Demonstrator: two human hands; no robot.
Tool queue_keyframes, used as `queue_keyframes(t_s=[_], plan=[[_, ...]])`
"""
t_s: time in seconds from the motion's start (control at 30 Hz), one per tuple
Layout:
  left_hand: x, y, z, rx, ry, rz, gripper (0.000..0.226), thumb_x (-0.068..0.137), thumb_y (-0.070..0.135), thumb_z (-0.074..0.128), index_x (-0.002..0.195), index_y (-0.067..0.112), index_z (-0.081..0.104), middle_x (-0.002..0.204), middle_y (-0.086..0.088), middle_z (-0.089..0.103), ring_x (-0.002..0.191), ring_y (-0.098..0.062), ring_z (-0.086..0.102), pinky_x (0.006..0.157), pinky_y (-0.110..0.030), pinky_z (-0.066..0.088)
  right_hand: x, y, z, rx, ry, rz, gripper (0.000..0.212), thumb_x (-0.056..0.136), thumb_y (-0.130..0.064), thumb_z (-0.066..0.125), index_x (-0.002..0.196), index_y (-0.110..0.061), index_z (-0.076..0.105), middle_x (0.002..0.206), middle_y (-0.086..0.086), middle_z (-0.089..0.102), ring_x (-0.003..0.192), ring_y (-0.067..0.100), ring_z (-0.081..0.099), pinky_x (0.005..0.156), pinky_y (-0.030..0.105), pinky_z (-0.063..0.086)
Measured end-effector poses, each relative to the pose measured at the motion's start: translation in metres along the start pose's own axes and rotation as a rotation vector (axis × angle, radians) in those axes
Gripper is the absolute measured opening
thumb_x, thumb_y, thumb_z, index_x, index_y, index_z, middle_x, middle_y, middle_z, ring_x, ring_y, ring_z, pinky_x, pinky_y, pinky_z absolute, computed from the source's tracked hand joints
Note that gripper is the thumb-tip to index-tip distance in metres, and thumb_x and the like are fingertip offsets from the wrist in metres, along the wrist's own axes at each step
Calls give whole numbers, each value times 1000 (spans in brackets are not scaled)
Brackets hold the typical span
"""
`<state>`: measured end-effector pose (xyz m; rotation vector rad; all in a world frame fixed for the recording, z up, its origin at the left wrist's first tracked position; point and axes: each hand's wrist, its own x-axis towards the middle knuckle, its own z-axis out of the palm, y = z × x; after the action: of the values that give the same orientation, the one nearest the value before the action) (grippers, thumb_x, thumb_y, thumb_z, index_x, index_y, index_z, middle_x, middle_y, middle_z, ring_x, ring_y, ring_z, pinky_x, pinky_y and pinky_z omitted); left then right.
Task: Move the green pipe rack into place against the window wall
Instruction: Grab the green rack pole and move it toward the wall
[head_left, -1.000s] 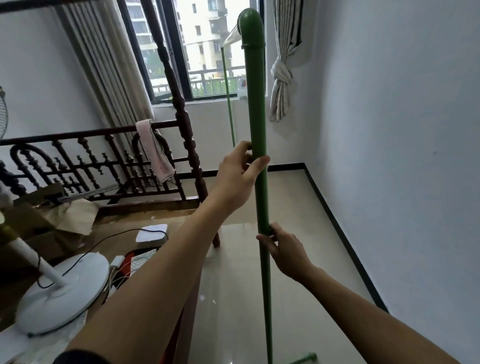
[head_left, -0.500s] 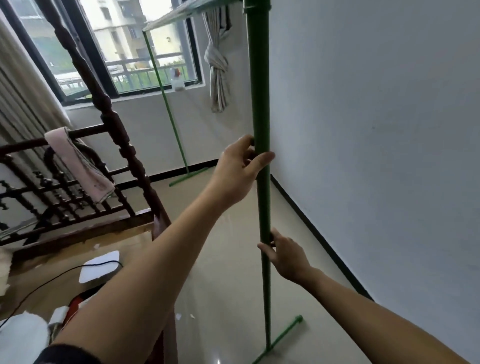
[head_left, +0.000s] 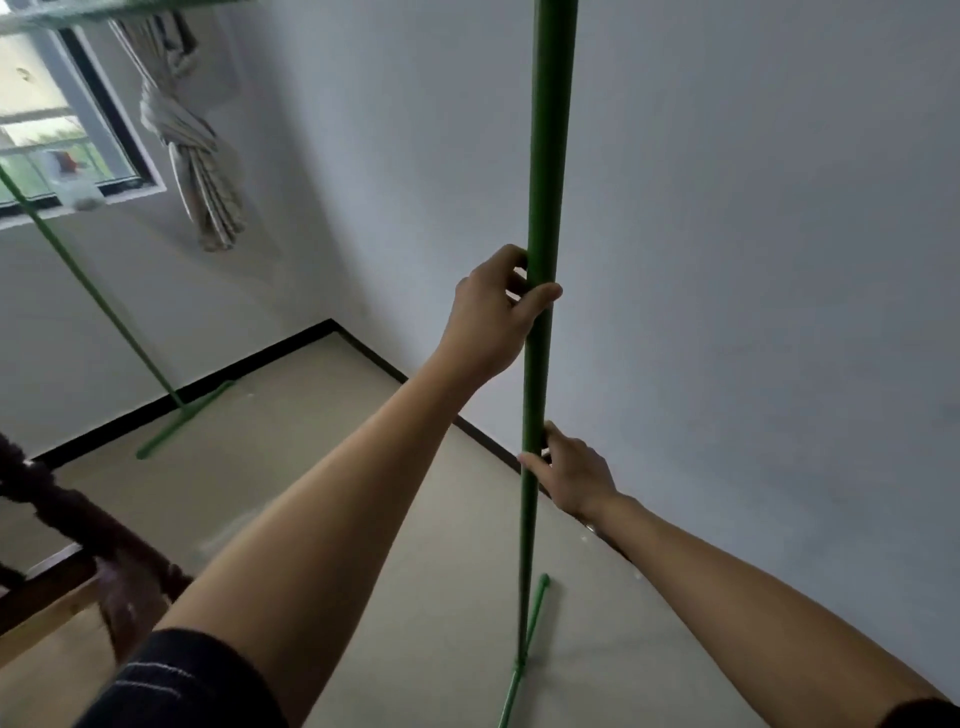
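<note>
Near the corner of the room I have both hands on the near upright of the tall green metal pipe rack (head_left: 545, 156). My left hand (head_left: 498, 312) is wrapped around the post at about chest height, thumb across the front, and my right hand (head_left: 569, 470) grips the same post lower down. The near foot bar (head_left: 524, 654) sits on the beige tiled floor (head_left: 363, 467) just beside the grey side wall (head_left: 753, 260). The far upright (head_left: 98, 306) leans up past the window (head_left: 47, 135), its foot close to the black skirting of the window wall.

I judge the rack light and stiff but tall and whippy, so a far leg may drag or catch on the tiles. Two hands spread along one post is a sound hold, giving leverage against twisting.

Its top rail is almost wholly cut off at the upper edge, so I cannot tell how the posts are joined. A dark wooden bedpost (head_left: 62, 525) at lower left is blurred, and whether the far foot touches the skirting I cannot make out.
</note>
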<state>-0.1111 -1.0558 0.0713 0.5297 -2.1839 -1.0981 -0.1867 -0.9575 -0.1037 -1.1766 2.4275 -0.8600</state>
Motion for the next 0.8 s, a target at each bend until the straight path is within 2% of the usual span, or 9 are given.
queue_keyframes(t_s=[0.17, 0.3, 0.47, 0.8], plan=[[55, 1, 42, 14, -1, 15, 27, 86, 29, 61, 107, 13, 55, 96, -7, 67, 80, -19, 68, 74, -37, 60, 50, 35, -29, -33, 0, 22, 31, 94, -42, 51, 115, -18, 50, 95, 2, 69, 84, 24, 68, 65, 30, 46], [102, 0, 77, 29, -3, 22, 28, 86, 30, 61, 106, 12, 55, 95, -8, 67, 80, -22, 69, 74, -41, 60, 94, 66, -52, -56, 16, 26, 34, 94, -43, 51, 117, -17, 49, 98, 3, 69, 84, 25, 68, 69, 33, 52], [148, -1, 114, 30, 22, 13, 29, 86, 31, 61, 106, 12, 54, 93, -7, 66, 79, -23, 68, 74, -42, 60, 138, 98, -76, -61, 19, 20, 36, 95, -41, 52, 119, -14, 49, 103, 7, 70, 86, 27, 70, 68, 31, 53], [209, -3, 159, 42, 16, 18, 29, 85, 33, 61, 103, 11, 53, 88, -6, 65, 77, -26, 68, 73, -46, 58, 189, 132, -107, -58, 29, 77, 36, 96, -39, 50, 122, -14, 46, 106, 8, 70, 89, 29, 70, 74, 37, 56]])
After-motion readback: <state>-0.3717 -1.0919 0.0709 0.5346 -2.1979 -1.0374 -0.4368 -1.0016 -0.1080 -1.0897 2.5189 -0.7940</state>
